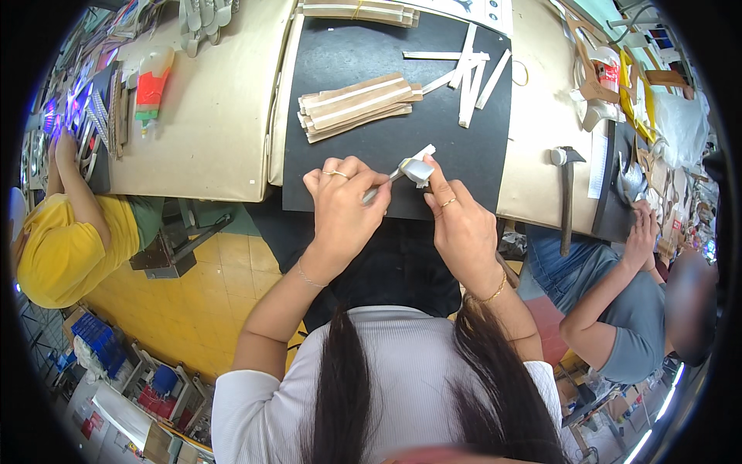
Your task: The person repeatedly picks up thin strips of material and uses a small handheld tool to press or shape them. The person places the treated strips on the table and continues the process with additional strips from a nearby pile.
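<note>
Above the near edge of the black mat (452,182) I hold a small silvery-grey piece with a rounded end (417,170). My right hand (462,224) pinches it between thumb and fingers. A short white strip (424,152) sticks out beyond it. My left hand (344,203) is closed on a thin grey handle (372,194), whose far end reaches the silvery piece; its tip is hard to make out. Beyond my hands lies a stack of brown strips with white centre bands (355,106). Loose white strips (466,89) lie to its right.
Another brown strip bundle (362,11) lies at the mat's far edge. A red-and-green bottle (152,83) rests on the left table. A hammer (567,193) hangs over the right table's near edge. Co-workers sit at left, in a yellow shirt (66,251), and right, in a grey-blue shirt (638,332).
</note>
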### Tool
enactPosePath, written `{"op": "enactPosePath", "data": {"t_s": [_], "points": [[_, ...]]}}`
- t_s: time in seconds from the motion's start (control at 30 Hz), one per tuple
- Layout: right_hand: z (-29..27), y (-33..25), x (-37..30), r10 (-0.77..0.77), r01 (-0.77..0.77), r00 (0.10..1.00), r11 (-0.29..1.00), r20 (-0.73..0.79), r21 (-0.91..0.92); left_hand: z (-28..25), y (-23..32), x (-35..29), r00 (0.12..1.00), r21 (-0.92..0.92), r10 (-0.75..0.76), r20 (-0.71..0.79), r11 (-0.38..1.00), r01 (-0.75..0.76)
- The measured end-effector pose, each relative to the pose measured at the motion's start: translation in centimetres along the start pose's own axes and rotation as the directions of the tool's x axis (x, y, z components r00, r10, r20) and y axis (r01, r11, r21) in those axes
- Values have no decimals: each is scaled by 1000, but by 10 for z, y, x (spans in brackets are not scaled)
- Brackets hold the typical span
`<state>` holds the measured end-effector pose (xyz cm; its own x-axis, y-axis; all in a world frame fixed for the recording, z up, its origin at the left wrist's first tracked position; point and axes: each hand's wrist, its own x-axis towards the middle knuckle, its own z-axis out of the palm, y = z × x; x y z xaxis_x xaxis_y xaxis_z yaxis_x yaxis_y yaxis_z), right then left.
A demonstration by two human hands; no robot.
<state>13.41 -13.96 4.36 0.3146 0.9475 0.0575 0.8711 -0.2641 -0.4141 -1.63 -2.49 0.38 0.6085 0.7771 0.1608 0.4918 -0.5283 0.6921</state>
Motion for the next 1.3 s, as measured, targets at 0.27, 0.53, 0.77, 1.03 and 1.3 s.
{"op": "enactPosePath", "data": {"t_s": [0.27, 0.53, 0.77, 1.03, 1.3], "points": [[-13, -17, -3, 2, 6, 999, 987, -51, 161, 3, 1, 0, 999, 42, 27, -18, 999, -26], [-11, -6, 6, 24, -7, 992, 990, -122, 142, 5, 1, 0, 998, 80, 47, -32, 996, -44], [4, -10, -5, -14, 14, 998, 1000, 54, -1, -5, 0, -5, 999, 77, 43, 14, 996, -44], [4, -9, -7, 4, -4, 999, 1000, 35, 5, -10, -4, -10, 999, -3, -20, 32, 1000, 20], [-6, 10, 12, 80, -82, 995, 996, -52, -36, -4, -3, -8, 1000, -1, -5, -15, 1000, 5]]}}
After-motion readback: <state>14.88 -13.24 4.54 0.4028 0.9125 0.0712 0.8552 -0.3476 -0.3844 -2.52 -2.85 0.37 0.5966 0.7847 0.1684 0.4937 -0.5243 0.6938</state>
